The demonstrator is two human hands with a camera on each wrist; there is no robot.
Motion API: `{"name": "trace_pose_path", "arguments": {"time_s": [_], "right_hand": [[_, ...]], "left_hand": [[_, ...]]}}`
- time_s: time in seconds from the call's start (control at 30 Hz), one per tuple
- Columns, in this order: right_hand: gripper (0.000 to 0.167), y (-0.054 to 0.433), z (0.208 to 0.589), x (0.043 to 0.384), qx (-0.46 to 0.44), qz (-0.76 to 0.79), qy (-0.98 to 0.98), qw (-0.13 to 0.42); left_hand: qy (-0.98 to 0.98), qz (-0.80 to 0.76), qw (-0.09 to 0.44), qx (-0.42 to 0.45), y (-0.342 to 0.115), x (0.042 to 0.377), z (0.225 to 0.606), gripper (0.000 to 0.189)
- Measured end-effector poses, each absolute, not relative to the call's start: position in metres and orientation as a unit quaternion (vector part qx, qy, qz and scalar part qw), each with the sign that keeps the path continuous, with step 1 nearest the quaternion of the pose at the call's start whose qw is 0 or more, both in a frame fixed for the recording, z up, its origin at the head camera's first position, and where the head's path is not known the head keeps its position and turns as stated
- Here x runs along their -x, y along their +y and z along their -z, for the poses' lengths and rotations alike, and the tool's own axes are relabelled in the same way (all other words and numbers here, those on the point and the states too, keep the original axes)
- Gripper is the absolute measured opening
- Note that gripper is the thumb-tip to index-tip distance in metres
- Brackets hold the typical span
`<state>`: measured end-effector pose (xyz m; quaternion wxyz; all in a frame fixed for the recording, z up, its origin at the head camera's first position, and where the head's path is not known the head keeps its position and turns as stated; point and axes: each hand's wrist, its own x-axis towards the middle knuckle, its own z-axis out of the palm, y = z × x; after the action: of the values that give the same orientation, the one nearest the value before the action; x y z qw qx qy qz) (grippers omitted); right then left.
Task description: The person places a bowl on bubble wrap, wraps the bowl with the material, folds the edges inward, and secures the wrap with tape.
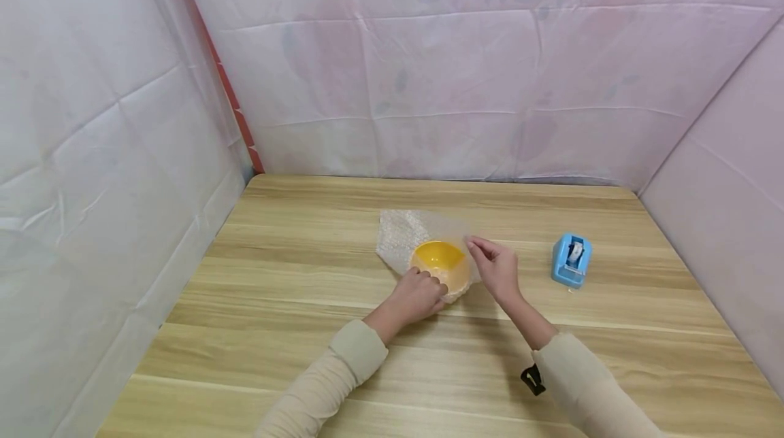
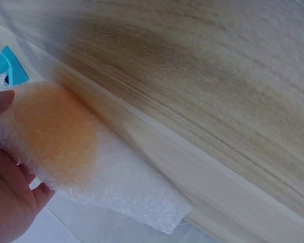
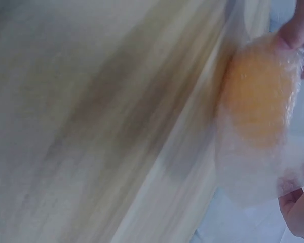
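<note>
A yellow bowl (image 1: 436, 254) stands on the table, facing up, with clear bubble wrap (image 1: 395, 234) under it and folded up over its near side. My left hand (image 1: 418, 294) grips the bowl's near left rim through the wrap, fingers curled over the edge. In the left wrist view, the thumb and fingers of that left hand (image 2: 12, 192) lie at the wrapped bowl's side, and the bowl shows orange through the wrap (image 2: 137, 197). At the right, my right hand (image 1: 497, 269) pinches a raised edge of the wrap between thumb and fingertips, beside the bowl.
A blue tape dispenser (image 1: 569, 262) with a roll of tape stands on the wooden table (image 1: 294, 268), to the right of my right hand. White sheeting (image 1: 441, 84) hangs behind the table and along both sides. A black clip-like piece (image 1: 533, 379) shows by the right sleeve.
</note>
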<state>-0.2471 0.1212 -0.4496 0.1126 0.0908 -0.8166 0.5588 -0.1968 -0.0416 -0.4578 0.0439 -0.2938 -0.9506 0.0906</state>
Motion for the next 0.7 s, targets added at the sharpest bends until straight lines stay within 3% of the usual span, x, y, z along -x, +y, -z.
{"name": "trace_pose_path", "arguments": {"time_s": [0.47,0.7], "right_hand": [[0.014,0.115,0.472,0.227,-0.275,-0.451,-0.816,0.234],[0.02,0.115,0.48,0.223,-0.35,-0.345,-0.824,0.282]], "left_hand": [[-0.948,-0.105,0.072,0.291,-0.042,0.197,0.46,0.016],[-0.945,-0.104,0.092,0.296,-0.044,0.196,0.463,0.014]]}}
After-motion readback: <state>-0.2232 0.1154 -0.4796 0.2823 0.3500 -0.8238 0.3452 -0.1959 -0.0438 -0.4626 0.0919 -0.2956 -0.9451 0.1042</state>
